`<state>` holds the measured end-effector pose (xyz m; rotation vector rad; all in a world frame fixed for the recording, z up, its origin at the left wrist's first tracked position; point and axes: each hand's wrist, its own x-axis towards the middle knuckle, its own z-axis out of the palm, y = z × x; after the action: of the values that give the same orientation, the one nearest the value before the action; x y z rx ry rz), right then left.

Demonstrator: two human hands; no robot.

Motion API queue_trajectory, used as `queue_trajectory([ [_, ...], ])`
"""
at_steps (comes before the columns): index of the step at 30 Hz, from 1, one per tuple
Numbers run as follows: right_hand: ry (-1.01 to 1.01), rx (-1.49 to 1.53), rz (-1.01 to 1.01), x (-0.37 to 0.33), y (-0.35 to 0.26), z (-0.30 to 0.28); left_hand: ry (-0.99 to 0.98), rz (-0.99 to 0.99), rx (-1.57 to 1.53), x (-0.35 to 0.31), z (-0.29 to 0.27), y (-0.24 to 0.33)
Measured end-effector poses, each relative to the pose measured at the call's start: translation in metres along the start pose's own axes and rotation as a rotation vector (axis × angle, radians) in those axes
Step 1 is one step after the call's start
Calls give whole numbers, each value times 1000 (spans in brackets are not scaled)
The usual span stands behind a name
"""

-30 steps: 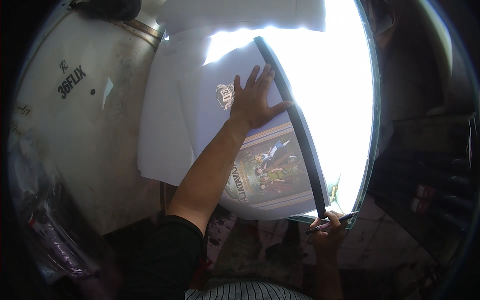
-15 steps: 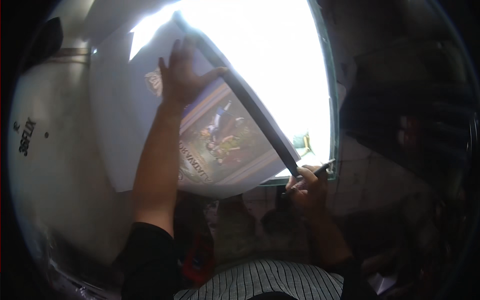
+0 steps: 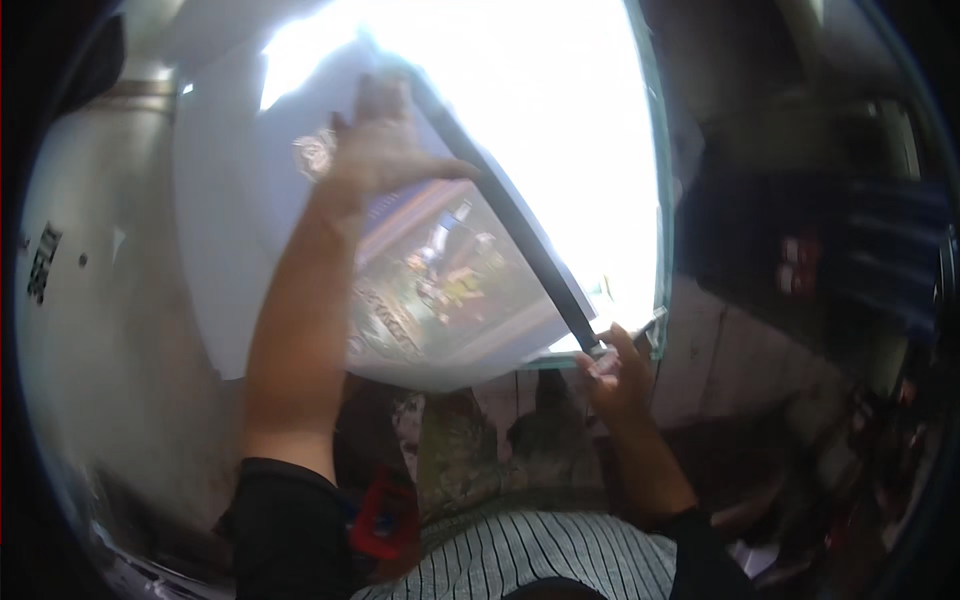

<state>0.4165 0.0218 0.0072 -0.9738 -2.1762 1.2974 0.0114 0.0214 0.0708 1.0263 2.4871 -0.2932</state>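
Observation:
A large printed sheet [image 3: 490, 345] with a colourful picture lies on a brightly lit glass panel [image 3: 570, 130]. A long dark straightedge [image 3: 528, 245] runs slantwise along the sheet's right edge. My left hand [image 3: 385, 150] is open and spread over the sheet, its thumb reaching the straightedge; motion smears the fingers. At the straightedge's near end, my right hand [image 3: 618, 375] is closed around a slim dark pen-like tool [image 3: 652, 322]. Most of the tool is hidden by the fingers, and its exact kind is unclear.
A pale board [image 3: 110, 290] with dark lettering stands to the left. On the right is a dark blue slatted object [image 3: 850, 250] with a red patch. A red object [image 3: 378, 525] sits low beside my left sleeve. The glass panel's edge [image 3: 662, 220] borders the floor.
My left hand has slid slightly down and right along the straightedge. My right hand has shifted a little, turning the tool so less of it shows. The whole view has brightened.

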Motion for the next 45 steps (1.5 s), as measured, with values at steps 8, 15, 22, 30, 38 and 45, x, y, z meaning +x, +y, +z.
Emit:
queue_trajectory([
  [8,68,-180,-577,260,-36,66,-131,68,-4,-3,-22,14],
  [15,-137,181,-430,443,-89,208,-121,93,-24,-7,-19,2],
  [22,-224,220,-401,460,-92,227,-95,113,-38,-7,-16,-3],
  [30,-231,23,-386,375,-81,171,-123,114,-48,-8,-10,-4],
  [38,-371,-106,-233,139,-41,-14,-60,50,-22,-3,-3,-1],
  [45,-149,-85,106,30,-21,-102,157,133,-86,3,17,-1],
])
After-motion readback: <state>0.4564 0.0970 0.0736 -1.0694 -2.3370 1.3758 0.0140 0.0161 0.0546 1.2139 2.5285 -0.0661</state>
